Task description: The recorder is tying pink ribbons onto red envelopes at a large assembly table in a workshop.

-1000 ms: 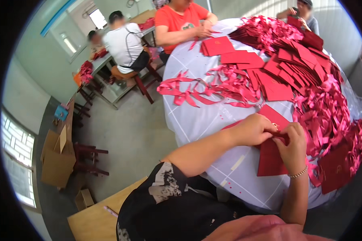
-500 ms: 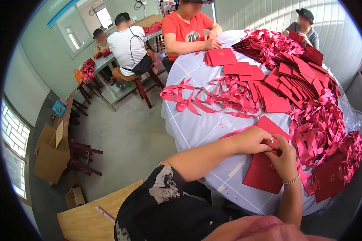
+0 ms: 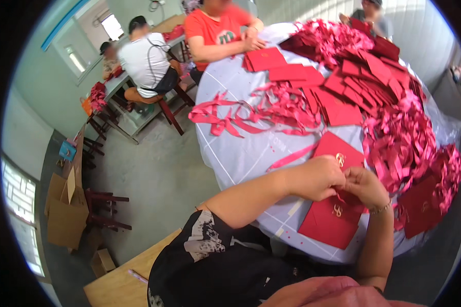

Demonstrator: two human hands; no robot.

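Red card with gold emblems lies under my hands at the near edge of the round table: an upper panel (image 3: pixel 329 146) and a lower panel (image 3: pixel 325 225). Whether these are one opened card or two is hidden by my hands. My left hand (image 3: pixel 318 177) pinches a pink ribbon (image 3: pixel 291 159), whose length trails left over the cloth. Fingertips nearly touching it, my right hand (image 3: pixel 368 188), with a bracelet at the wrist, is also closed on the ribbon. A short bit of ribbon shows below the fingers.
Loose pink ribbons (image 3: pixel 399 138) heap up at the right, beside a large pile of red cards (image 3: pixel 369 77). More ribbons (image 3: pixel 230 115) lie at the left of the white tablecloth (image 3: pixel 230 153). A person in red (image 3: pixel 217 36) sits across; others work farther back. Cardboard boxes (image 3: pixel 66 215) stand left.
The view has shifted, so the table appears farther up and left. My fingers have moved off the upper emblem, the right hand has turned, and the lower emblem now shows.
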